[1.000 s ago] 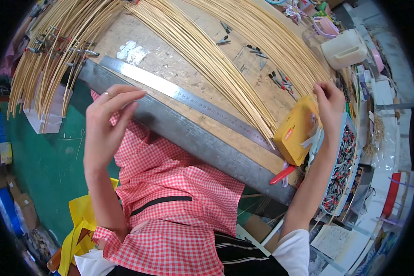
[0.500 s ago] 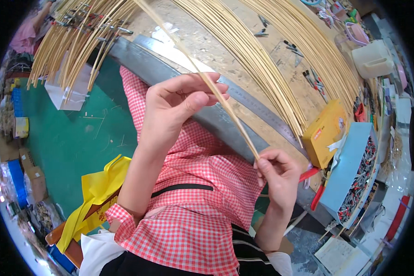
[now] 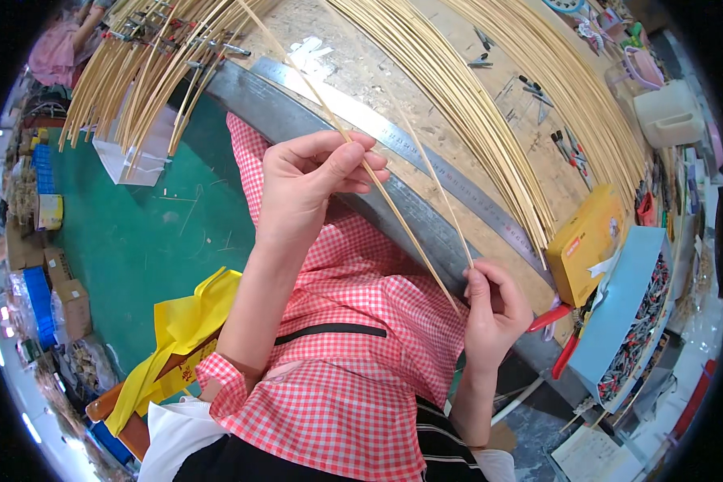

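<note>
My left hand (image 3: 317,181) pinches a thin bamboo strip (image 3: 394,209) between thumb and fingers, above my lap. My right hand (image 3: 494,309) grips the lower ends of that strip and of a second thin strip (image 3: 430,173) that runs up over the workbench. Both strips slant up to the left, toward a fan of many long bamboo strips (image 3: 490,112) spread on the wooden workbench (image 3: 361,72). A red and white checked cloth (image 3: 353,345) covers my lap under both hands.
A long steel ruler (image 3: 426,161) lies along the bench's metal edge. A yellow box (image 3: 582,241) and a blue tray of small metal parts (image 3: 639,313) sit at the right, with red-handled pliers (image 3: 558,337) below. Green floor (image 3: 161,241) lies left; a yellow bag (image 3: 181,329) hangs by my knee.
My right hand has come down from the yellow box to my lap, drawing thin strips with it. My left hand, empty and raised before, has closed on a strip.
</note>
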`<act>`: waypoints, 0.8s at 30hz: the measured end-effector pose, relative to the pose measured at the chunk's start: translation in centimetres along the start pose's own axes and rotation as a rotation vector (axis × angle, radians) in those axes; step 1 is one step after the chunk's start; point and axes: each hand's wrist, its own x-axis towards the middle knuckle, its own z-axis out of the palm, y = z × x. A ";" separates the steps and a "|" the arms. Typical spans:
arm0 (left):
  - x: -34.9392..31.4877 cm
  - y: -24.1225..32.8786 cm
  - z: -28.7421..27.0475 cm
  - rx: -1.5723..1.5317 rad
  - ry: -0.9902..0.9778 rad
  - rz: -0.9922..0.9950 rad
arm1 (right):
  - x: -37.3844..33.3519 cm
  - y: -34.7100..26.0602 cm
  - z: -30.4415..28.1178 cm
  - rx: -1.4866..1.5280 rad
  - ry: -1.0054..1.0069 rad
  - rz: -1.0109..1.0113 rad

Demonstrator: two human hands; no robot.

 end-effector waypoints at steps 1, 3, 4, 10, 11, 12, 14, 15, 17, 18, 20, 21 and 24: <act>0.0 0.0 0.0 -0.004 0.011 -0.005 | 0.2 -0.3 0.1 -0.054 -0.005 -0.078; -0.1 -0.1 -0.1 -0.011 0.034 -0.012 | 0.6 -1.3 0.2 -0.159 -0.016 -0.235; 0.0 -0.2 -0.2 -0.017 0.012 -0.002 | 0.5 -1.7 0.3 -0.163 -0.033 -0.240; 0.1 -0.5 -0.6 0.030 -0.032 0.050 | 0.1 -1.8 1.0 -0.176 -0.080 -0.297; 0.1 -0.4 -0.6 0.032 -0.024 0.051 | 0.1 -1.8 1.1 -0.181 -0.075 -0.319; 0.1 -0.4 -0.6 0.034 -0.017 0.051 | 0.1 -1.7 1.1 -0.187 -0.069 -0.340; 0.1 -0.4 -0.5 -0.024 0.001 0.050 | 0.2 -1.8 1.1 -0.214 -0.084 -0.393; 0.1 -0.4 -0.5 -0.053 0.010 0.049 | 0.2 -1.9 1.0 -0.229 -0.091 -0.418; 0.1 -0.3 -0.5 -0.085 -0.008 0.021 | 0.4 -1.7 1.0 -0.213 -0.115 -0.415; 0.0 -0.2 -0.7 -0.101 -0.016 0.007 | 0.5 -1.6 1.0 -0.205 -0.127 -0.413; 0.1 -0.4 -0.8 -0.096 -0.030 0.008 | 0.5 -1.3 1.0 -0.181 -0.164 -0.383; 0.1 -0.4 -1.0 -0.094 -0.036 0.008 | 0.5 -1.2 0.9 -0.169 -0.183 -0.368; 0.1 -0.1 -0.9 -0.032 -0.051 0.027 | 0.3 -1.1 0.9 -0.125 -0.255 -0.302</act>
